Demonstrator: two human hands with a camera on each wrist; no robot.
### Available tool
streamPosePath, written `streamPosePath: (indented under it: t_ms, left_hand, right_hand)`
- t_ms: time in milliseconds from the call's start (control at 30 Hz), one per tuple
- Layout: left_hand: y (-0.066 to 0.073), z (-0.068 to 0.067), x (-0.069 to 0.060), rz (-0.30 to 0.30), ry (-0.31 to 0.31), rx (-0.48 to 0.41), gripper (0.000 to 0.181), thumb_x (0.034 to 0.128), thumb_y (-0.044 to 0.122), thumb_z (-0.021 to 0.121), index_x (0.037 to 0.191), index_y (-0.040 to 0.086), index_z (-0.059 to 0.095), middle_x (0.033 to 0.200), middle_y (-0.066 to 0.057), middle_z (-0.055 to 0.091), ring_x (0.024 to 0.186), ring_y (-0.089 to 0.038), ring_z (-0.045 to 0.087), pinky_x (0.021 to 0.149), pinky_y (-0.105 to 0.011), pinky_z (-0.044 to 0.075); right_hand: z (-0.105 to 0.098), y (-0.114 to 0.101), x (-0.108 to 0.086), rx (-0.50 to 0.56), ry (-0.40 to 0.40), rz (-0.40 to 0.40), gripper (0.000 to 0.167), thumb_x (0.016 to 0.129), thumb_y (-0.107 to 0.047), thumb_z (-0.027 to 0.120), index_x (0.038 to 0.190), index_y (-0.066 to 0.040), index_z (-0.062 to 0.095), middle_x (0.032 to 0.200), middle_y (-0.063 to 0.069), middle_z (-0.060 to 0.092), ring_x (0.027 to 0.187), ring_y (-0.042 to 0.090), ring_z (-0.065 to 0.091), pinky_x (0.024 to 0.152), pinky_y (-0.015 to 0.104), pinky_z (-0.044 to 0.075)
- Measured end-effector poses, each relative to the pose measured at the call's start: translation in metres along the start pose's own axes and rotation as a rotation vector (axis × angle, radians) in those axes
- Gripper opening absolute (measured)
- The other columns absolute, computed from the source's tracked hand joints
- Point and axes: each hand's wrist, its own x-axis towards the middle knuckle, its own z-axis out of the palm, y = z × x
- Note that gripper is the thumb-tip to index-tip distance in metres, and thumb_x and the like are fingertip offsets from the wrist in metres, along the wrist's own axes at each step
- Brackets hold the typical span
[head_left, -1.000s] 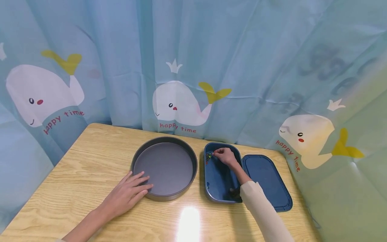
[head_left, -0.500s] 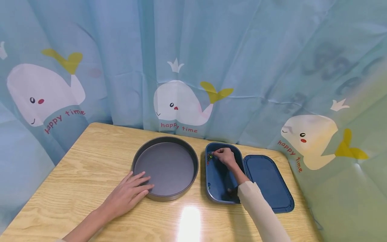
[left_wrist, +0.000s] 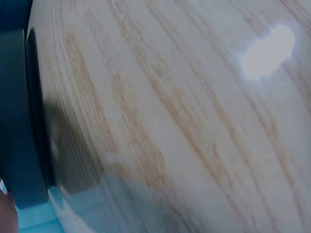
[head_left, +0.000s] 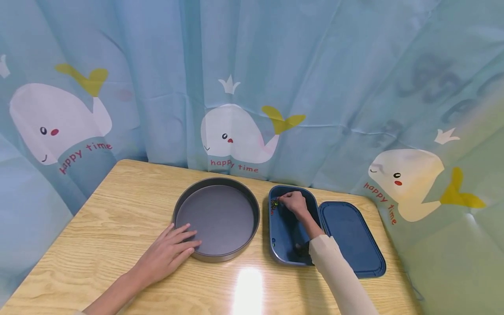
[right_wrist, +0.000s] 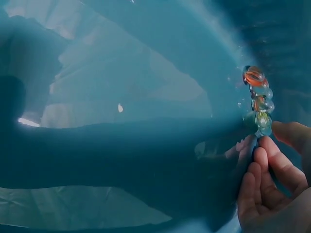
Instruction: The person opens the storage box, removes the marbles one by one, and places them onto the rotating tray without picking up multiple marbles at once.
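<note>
My left hand (head_left: 171, 249) lies with spread fingers over the near left rim of a round dark grey cake pan (head_left: 216, 218). To its right, my right hand (head_left: 295, 203) reaches into a deep blue rectangular box (head_left: 281, 249). In the right wrist view, several clear glass marbles (right_wrist: 260, 102) with orange and green swirls line the box's wall. Thumb and curled index finger of my right hand (right_wrist: 277, 179) pinch at the greenish marble (right_wrist: 264, 121) at the near end of that row. The fingertips partly hide it.
A flat blue lid (head_left: 350, 236) lies right of the box, against its side. One small bluish marble (head_left: 273, 243) sits apart near the box's near left corner. Behind the wooden table (head_left: 130, 197) hangs a blue curtain (head_left: 165, 87) with whale prints.
The head view has shifted slightly. My right fingertips stay at the marbles, and less bright green shows beside them now. My left hand keeps its place on the pan.
</note>
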Motion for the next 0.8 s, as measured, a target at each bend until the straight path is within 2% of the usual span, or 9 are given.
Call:
streamPosePath:
  t_ms: [200, 367, 633, 800]
  left_hand:
    - [0.001, 0.0, 0.001, -0.003, -0.001, 0.0, 0.024, 0.0973, 0.023, 0.065, 0.118, 0.023, 0.076, 0.129, -0.002, 0.066, 0.132, -0.03, 0.051, 0.112, -0.059, 0.03]
    - [0.001, 0.0, 0.001, 0.008, 0.006, -0.008, 0.023, 0.0974, 0.022, 0.065, 0.118, 0.022, 0.076, 0.128, -0.003, 0.067, 0.131, -0.031, 0.051, 0.111, -0.06, 0.03]
    - [0.001, 0.0, 0.001, 0.017, 0.018, -0.013, 0.023, 0.0968, 0.021, 0.066, 0.118, 0.022, 0.076, 0.128, -0.003, 0.067, 0.13, -0.032, 0.052, 0.111, -0.06, 0.029]
    - [0.0, 0.0, 0.001, 0.016, 0.016, -0.008, 0.023, 0.0965, 0.021, 0.066, 0.118, 0.021, 0.076, 0.128, -0.003, 0.067, 0.131, -0.031, 0.051, 0.111, -0.06, 0.03]
  right_hand:
    - [-0.002, -0.001, 0.001, -0.035, -0.001, 0.0, 0.022, 0.09, -0.023, 0.072, 0.089, -0.002, 0.079, 0.09, 0.008, 0.074, 0.083, 0.023, 0.064, 0.076, 0.039, 0.054]
    - [-0.005, 0.001, 0.002, -0.033, -0.007, 0.024, 0.022, 0.091, -0.023, 0.071, 0.086, -0.003, 0.078, 0.084, 0.005, 0.072, 0.076, 0.019, 0.061, 0.067, 0.032, 0.05]
    - [-0.01, 0.001, 0.002, 0.027, -0.037, 0.01, 0.023, 0.091, -0.022, 0.071, 0.09, 0.0, 0.078, 0.086, 0.007, 0.072, 0.076, 0.017, 0.06, 0.064, 0.027, 0.048]
    - [-0.012, 0.0, 0.001, 0.085, -0.055, 0.021, 0.021, 0.093, -0.019, 0.071, 0.091, 0.001, 0.077, 0.077, 0.004, 0.066, 0.073, 0.017, 0.056, 0.062, 0.025, 0.045]
